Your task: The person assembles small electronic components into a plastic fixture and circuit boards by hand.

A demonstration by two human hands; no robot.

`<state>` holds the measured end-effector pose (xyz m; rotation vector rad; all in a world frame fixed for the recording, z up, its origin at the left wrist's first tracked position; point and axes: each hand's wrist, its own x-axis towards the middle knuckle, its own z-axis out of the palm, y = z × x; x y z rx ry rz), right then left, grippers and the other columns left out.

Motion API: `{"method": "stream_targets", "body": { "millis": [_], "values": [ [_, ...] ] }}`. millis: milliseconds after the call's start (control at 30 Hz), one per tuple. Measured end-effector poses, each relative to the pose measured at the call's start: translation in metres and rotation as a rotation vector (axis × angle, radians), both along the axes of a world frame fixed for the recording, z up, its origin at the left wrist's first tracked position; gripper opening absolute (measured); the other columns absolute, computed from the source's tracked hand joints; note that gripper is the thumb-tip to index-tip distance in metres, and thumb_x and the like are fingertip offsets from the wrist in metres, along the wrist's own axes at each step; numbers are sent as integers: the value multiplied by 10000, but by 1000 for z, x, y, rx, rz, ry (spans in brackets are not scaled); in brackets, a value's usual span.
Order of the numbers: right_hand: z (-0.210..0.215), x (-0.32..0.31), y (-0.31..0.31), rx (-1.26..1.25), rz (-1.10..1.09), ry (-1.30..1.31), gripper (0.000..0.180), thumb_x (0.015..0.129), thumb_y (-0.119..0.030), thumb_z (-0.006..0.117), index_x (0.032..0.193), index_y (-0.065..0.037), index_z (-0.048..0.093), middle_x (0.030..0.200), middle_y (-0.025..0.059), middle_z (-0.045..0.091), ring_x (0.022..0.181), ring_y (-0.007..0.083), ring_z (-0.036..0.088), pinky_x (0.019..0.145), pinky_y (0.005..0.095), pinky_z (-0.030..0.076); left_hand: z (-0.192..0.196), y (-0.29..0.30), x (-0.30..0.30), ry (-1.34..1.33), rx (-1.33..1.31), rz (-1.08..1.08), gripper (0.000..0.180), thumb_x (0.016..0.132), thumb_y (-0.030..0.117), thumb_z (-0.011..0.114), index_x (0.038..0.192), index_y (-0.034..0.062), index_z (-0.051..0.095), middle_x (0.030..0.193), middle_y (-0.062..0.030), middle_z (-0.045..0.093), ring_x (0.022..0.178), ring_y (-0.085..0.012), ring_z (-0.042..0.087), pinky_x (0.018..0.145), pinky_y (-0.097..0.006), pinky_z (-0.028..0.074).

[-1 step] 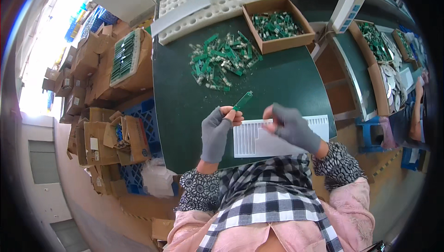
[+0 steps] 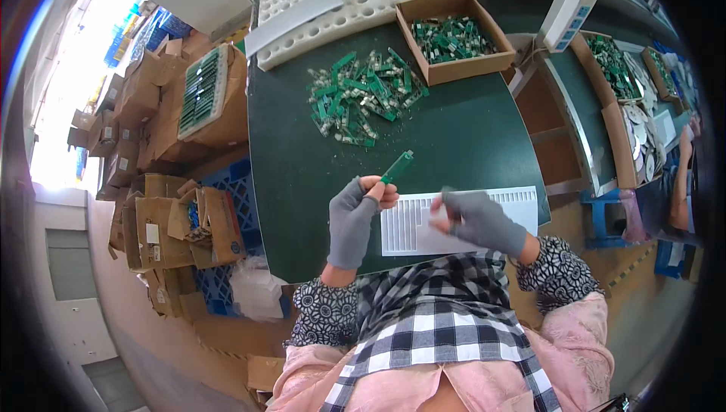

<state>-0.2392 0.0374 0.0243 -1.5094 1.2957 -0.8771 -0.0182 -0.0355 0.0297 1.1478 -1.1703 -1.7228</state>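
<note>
Your left hand (image 2: 352, 219) pinches a board (image 2: 398, 166) — your right hand (image 2: 484, 220) is over the tray (image 2: 399, 236), fingers curled — can't tell if holding anything.

Circuit boards (image 2: 367, 98) lie beyond the tray (image 2: 439, 243), left of a box (image 2: 469, 69).

The left hand (image 2: 354, 214) and right hand (image 2: 475, 219) wear plain grey gloves (image 2: 347, 251), the sleeve cuffs (image 2: 325, 315) are black with a white flower-like print, and the apron (image 2: 442, 332) is checked black, white and grey over a pink garment (image 2: 578, 336). The board strip (image 2: 396, 167) is green, the counter (image 2: 473, 128) a deeper green, the slotted tray (image 2: 435, 239) white.
</note>
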Motion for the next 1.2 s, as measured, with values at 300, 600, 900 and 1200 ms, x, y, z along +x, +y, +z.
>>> {"method": "stream_targets", "body": {
  "millis": [300,600,900,1200],
  "values": [
    [-38,-24,-10,-289,180,368,134,875,-156,667,956,-55,635,791,138,641,733,322,635,647,406,494,-46,18,-17,4,40,-14,174,1001,99,537,1032,-60,599,943,-107,662,852,-163,685,765,-258,565],
    [-33,5,-34,-294,241,707,114,816,-155,672,890,-80,630,717,122,651,694,321,666,675,423,533,-49,20,-21,13,76,19,186,1003,105,536,1022,-69,600,946,-119,659,872,-174,693,760,-250,557],
    [-28,3,-41,-341,441,663,168,723,-84,703,871,-49,632,718,173,647,696,337,671,656,411,553,-51,23,-29,-1,63,101,155,995,80,548,1025,-69,581,940,-120,660,861,-182,701,773,-260,575],
    [-15,4,0,253,-133,-384,181,913,-200,626,895,-22,602,667,-61,499,608,18,470,546,210,382,-48,27,-25,-40,-11,11,133,986,62,535,972,-66,569,928,-121,646,858,-180,692,772,-264,566]
  ]
}}
